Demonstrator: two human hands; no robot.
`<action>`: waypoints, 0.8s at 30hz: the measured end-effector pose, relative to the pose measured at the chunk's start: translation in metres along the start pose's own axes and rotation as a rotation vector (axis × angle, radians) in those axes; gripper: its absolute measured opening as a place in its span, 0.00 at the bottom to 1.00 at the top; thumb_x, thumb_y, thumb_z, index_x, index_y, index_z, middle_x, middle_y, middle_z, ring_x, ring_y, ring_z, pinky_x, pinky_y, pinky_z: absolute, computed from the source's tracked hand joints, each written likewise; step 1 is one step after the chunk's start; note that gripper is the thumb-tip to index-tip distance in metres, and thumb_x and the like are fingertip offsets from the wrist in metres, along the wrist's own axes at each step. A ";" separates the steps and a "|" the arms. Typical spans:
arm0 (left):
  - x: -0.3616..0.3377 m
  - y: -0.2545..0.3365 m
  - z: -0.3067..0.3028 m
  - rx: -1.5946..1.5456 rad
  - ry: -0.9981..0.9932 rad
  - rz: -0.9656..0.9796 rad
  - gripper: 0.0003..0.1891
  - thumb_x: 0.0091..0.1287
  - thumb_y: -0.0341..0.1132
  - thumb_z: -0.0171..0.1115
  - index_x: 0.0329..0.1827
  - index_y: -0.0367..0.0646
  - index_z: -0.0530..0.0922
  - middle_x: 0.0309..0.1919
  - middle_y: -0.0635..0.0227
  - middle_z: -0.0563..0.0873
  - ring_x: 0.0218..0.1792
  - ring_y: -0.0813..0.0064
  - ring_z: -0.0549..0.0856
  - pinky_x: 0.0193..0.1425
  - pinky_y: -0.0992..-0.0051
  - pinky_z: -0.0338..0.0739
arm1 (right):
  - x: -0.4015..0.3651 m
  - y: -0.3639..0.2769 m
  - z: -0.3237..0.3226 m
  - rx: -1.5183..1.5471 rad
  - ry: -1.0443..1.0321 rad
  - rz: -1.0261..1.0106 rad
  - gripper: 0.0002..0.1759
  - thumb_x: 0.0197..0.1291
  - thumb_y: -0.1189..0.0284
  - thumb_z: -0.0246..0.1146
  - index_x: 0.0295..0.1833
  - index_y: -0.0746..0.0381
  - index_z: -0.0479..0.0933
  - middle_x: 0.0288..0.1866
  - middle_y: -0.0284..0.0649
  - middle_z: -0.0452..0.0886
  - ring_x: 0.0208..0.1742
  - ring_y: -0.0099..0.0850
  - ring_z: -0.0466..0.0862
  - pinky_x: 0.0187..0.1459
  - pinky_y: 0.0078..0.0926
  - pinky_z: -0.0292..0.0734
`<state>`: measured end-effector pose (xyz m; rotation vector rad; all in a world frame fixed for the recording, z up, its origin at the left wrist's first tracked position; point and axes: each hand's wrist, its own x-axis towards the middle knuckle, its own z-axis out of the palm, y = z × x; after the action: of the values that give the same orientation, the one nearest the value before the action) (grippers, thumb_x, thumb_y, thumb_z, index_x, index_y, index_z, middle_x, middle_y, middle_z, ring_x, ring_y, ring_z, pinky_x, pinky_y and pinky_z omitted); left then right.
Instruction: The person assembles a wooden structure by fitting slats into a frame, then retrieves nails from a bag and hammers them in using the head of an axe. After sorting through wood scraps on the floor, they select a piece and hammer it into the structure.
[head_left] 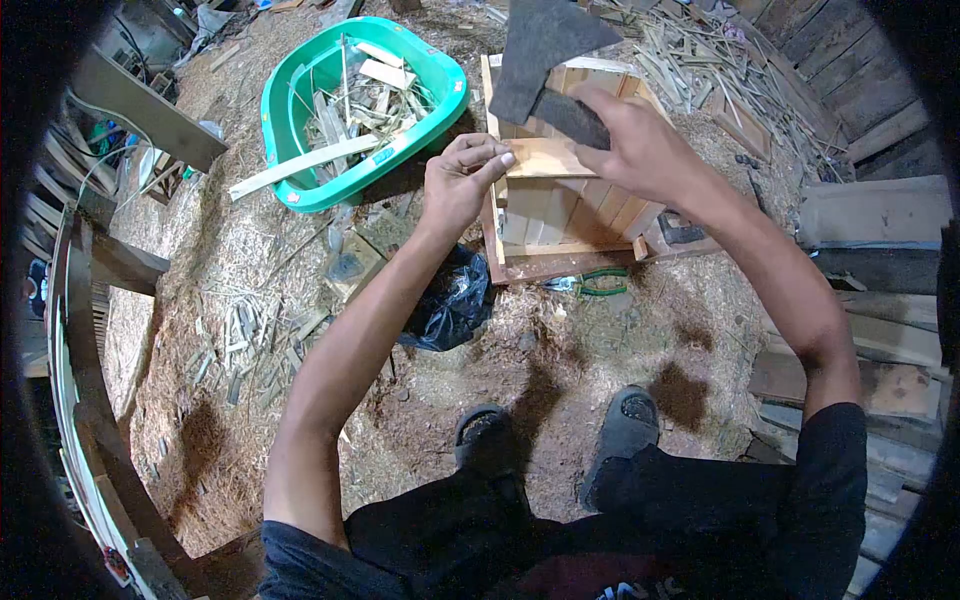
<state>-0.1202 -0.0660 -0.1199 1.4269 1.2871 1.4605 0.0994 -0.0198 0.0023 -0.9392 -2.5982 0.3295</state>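
Here, arms outstretched — fingers of left hand (462,178) pinch a slat (545,158), right hand (640,145) clasps a dark sheet (545,45).

This is a rough woodworking shed. Sawdust and shavings (545,345) cover the ground below the fingers (492,160), which rest on a slat box (560,215). Left of the fingers a green tub (330,192) holds wood offcuts (350,112); beyond them lie heaps of thin strips (690,50); to their right stand weathered plank walls (850,80).
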 end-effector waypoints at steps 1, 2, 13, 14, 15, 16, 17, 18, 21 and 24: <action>0.000 -0.001 0.001 -0.017 0.011 0.004 0.08 0.60 0.30 0.70 0.40 0.37 0.86 0.45 0.66 0.80 0.47 0.77 0.78 0.50 0.77 0.73 | 0.002 -0.002 -0.002 0.036 0.012 0.010 0.27 0.53 0.69 0.67 0.57 0.68 0.71 0.41 0.58 0.82 0.43 0.50 0.84 0.45 0.41 0.78; 0.000 -0.001 0.002 -0.034 0.022 0.010 0.08 0.59 0.30 0.70 0.40 0.37 0.86 0.43 0.66 0.81 0.46 0.76 0.79 0.50 0.77 0.74 | 0.003 -0.002 -0.004 0.071 0.027 0.018 0.26 0.53 0.69 0.67 0.57 0.67 0.71 0.41 0.58 0.82 0.43 0.50 0.84 0.45 0.41 0.78; 0.002 -0.005 0.000 -0.054 0.008 0.005 0.08 0.59 0.29 0.70 0.41 0.37 0.86 0.46 0.67 0.80 0.48 0.77 0.78 0.52 0.78 0.73 | -0.002 0.001 0.004 -0.036 0.040 -0.010 0.29 0.53 0.71 0.66 0.60 0.68 0.69 0.45 0.58 0.81 0.47 0.51 0.83 0.49 0.41 0.78; 0.003 -0.005 0.001 -0.061 0.018 0.009 0.08 0.59 0.29 0.70 0.40 0.37 0.86 0.45 0.66 0.81 0.47 0.77 0.79 0.52 0.78 0.74 | -0.002 0.001 0.003 -0.020 0.086 -0.018 0.29 0.53 0.71 0.66 0.60 0.68 0.69 0.46 0.58 0.81 0.47 0.51 0.83 0.49 0.41 0.78; 0.003 -0.004 0.001 -0.066 0.030 0.013 0.08 0.58 0.29 0.70 0.40 0.37 0.86 0.44 0.66 0.82 0.46 0.77 0.79 0.52 0.78 0.74 | -0.002 0.001 0.003 -0.020 0.056 -0.012 0.29 0.53 0.70 0.67 0.60 0.68 0.69 0.46 0.59 0.81 0.47 0.52 0.82 0.49 0.40 0.78; 0.003 -0.004 0.000 -0.069 0.023 0.022 0.09 0.59 0.29 0.70 0.41 0.37 0.86 0.44 0.65 0.82 0.46 0.77 0.79 0.52 0.77 0.74 | -0.003 0.001 0.005 -0.020 0.026 -0.006 0.30 0.53 0.70 0.67 0.61 0.68 0.69 0.46 0.59 0.81 0.47 0.52 0.82 0.49 0.40 0.78; 0.002 -0.003 0.000 -0.067 0.013 0.016 0.08 0.59 0.29 0.70 0.41 0.37 0.86 0.44 0.65 0.82 0.46 0.76 0.79 0.52 0.77 0.74 | -0.003 0.002 0.007 -0.020 -0.002 0.001 0.30 0.52 0.70 0.67 0.61 0.68 0.69 0.45 0.59 0.81 0.47 0.53 0.82 0.49 0.40 0.78; 0.002 -0.003 0.000 -0.065 0.001 0.010 0.08 0.60 0.29 0.69 0.41 0.37 0.86 0.44 0.65 0.82 0.46 0.76 0.79 0.52 0.76 0.74 | -0.004 0.005 0.009 -0.040 -0.019 -0.033 0.29 0.53 0.69 0.66 0.60 0.67 0.68 0.44 0.59 0.81 0.46 0.53 0.82 0.47 0.42 0.78; 0.002 -0.001 0.001 -0.058 -0.002 -0.003 0.08 0.60 0.30 0.69 0.41 0.38 0.86 0.44 0.66 0.81 0.47 0.76 0.79 0.53 0.76 0.74 | -0.003 0.008 0.013 -0.034 -0.063 -0.045 0.28 0.54 0.66 0.66 0.58 0.67 0.68 0.42 0.59 0.81 0.43 0.52 0.83 0.44 0.44 0.77; 0.001 0.002 -0.001 -0.069 -0.022 -0.019 0.07 0.60 0.30 0.69 0.40 0.38 0.86 0.45 0.66 0.80 0.47 0.76 0.79 0.53 0.76 0.74 | -0.002 0.005 0.017 0.102 -0.045 0.075 0.28 0.53 0.68 0.68 0.57 0.69 0.69 0.40 0.56 0.81 0.42 0.49 0.83 0.44 0.40 0.77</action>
<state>-0.1213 -0.0659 -0.1181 1.3781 1.2226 1.4587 0.0966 -0.0191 -0.0156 -1.0058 -2.5639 0.5031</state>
